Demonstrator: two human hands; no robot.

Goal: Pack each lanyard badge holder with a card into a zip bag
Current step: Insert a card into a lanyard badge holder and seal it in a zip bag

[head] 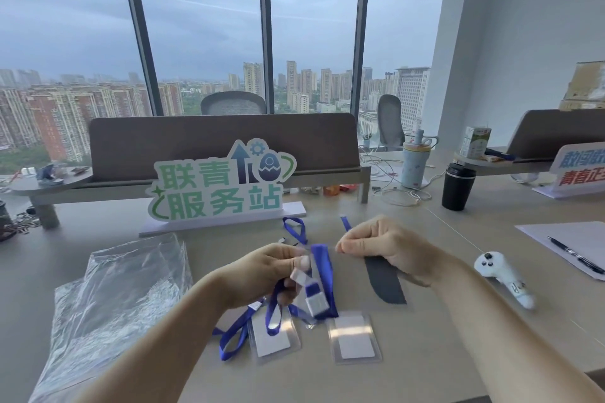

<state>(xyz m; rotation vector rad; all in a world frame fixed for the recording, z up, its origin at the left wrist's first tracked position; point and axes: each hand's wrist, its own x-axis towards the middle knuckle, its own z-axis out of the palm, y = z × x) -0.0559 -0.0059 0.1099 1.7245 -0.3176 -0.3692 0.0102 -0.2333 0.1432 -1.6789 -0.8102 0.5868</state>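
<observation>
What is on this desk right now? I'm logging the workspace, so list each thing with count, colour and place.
badge holders: two, clear with white cards, flat near the front edge
lanyard: blue, held above them
plastic bags: clear pile, left
sign: one, green and white, centre back
tumbler: one, black, right back
controller: one, white, right
pen: one, black, on paper far right
left hand: gripping the lanyard
right hand: pinching a clear bag edge

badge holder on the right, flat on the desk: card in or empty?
Card in. The right badge holder lies flat on the desk, and a white card shows through its clear sleeve. No lanyard visibly attached to it.
</observation>
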